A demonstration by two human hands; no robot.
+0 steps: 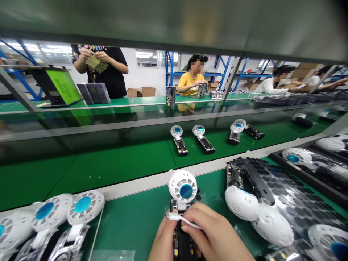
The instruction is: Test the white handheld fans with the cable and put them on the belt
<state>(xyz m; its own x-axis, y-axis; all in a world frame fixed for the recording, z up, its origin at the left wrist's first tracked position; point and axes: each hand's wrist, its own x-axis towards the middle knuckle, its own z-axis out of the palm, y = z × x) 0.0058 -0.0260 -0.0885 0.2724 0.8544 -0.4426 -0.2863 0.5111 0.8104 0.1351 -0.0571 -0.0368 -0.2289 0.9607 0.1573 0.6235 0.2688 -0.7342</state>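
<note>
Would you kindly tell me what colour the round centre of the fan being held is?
Blue, set in the white fan head above both hands; the head view shows it plainly.

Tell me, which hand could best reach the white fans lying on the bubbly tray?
Probably the right hand: it is nearer the tray, though it pinches a white strip now. The left hand steadies the fan.

Blue shelving racks [174, 69] stand against a white wall [141, 76].
</note>
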